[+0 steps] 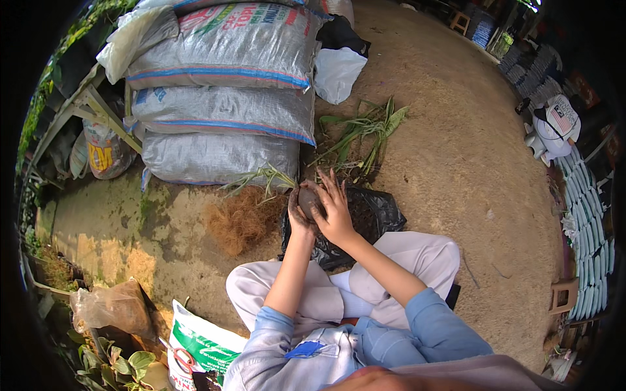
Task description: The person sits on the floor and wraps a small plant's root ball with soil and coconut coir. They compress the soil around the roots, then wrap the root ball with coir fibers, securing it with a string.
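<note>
Both soil-smeared hands hold a round ball of dark soil in front of me. My left hand cups it from the left side. My right hand lies against its right side, fingers spread over it. A leafy green plant extends leftward from the top of the ball. Beneath and right of my hands is a black plastic bag with dark soil inside. A heap of brown fibre lies on the ground to the left. Loose long-leaved plants lie beyond the bag.
Stacked woven sacks stand ahead on the left. Red-handled scissors rest on a green-and-white bag at lower left, near a clear plastic bag and potted foliage. Another person is at far right, near rows of filled bags and a stool.
</note>
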The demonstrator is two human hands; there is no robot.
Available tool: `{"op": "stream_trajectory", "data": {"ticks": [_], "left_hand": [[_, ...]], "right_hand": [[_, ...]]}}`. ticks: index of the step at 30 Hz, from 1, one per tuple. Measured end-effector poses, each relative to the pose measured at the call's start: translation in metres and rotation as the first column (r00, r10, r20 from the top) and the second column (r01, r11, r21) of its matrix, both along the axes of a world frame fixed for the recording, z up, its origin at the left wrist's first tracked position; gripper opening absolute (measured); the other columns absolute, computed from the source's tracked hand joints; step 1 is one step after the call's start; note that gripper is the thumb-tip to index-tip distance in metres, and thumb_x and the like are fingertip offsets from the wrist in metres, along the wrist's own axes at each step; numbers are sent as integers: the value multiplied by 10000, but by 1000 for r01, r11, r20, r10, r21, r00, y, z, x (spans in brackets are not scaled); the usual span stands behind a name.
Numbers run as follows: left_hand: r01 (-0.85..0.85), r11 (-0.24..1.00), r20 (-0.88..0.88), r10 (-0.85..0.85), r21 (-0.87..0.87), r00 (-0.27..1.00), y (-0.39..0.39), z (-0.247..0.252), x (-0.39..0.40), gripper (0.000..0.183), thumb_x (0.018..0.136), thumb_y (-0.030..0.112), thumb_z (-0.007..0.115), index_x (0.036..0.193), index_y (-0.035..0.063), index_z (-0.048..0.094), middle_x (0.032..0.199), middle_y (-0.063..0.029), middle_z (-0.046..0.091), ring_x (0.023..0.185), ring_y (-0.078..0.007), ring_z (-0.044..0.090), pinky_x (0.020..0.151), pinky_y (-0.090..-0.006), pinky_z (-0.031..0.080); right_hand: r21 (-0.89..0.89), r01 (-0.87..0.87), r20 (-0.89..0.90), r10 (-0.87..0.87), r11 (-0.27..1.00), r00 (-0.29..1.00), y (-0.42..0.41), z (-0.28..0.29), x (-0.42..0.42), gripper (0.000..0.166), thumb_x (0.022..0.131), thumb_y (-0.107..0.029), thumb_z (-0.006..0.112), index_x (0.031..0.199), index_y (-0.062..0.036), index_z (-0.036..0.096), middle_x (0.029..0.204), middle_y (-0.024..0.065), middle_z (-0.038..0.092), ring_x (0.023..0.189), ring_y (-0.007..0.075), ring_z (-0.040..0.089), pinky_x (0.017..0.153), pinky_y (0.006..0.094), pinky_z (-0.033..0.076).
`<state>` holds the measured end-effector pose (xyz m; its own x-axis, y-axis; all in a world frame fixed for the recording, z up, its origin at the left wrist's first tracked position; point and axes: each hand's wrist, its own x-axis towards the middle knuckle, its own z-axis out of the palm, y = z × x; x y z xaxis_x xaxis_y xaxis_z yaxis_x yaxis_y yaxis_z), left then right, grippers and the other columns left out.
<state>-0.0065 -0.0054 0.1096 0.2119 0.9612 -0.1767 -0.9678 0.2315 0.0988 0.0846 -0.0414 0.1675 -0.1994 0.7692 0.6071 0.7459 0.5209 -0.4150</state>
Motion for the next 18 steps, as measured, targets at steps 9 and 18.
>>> {"op": "stream_trajectory", "data": {"ticks": [9,18], "left_hand": [[-2,997,-299,24,73,954,-7,0,13,268,942,243,369,1047,44,514,961,-68,570,852,-156,577,747,-273,492],[93,995,-15,-93,18,996,-3,4,7,269,919,266,403,1035,58,528,1001,-71,581,921,-210,568,813,-348,474]], "right_hand": [[240,-148,-253,209,960,945,16,-36,12,262,764,-93,544,1006,-5,593,1060,148,568,1026,329,537,915,432,416],[102,-104,-452,139,989,881,3,-6,-7,159,803,-85,563,924,-7,631,1013,122,597,1013,255,554,919,377,407]]}}
